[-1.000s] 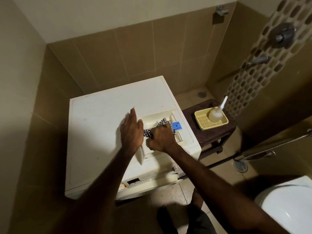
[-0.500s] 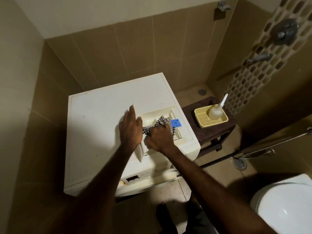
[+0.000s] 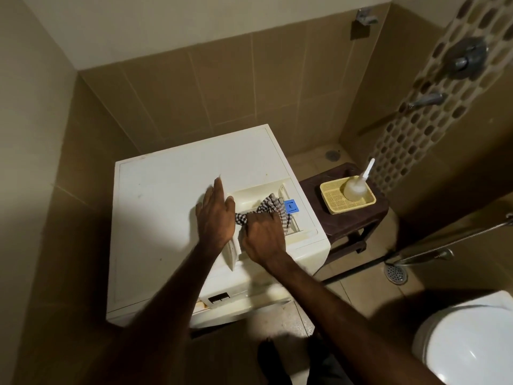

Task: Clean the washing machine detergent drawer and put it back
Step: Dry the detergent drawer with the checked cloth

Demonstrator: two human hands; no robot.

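Pretty dim bathroom here, with tan wall tiles (image 3: 227, 90) running up to a plain pale strip near the top, and matching tan floor tiles (image 3: 358, 290) with a round metal drain (image 3: 396, 273) set in them. The right wall has a mosaic strip (image 3: 422, 107) of oval tiles with a shower knob (image 3: 466, 58) and spout (image 3: 426, 100) on it — lower down a metal hose (image 3: 455, 237) slants across. There's a dark brown stool (image 3: 349, 218) holding a yellow basket (image 3: 333, 200) with a clear bottle (image 3: 355, 187) in it — and a white toilet (image 3: 466, 343) in the bottom right corner.
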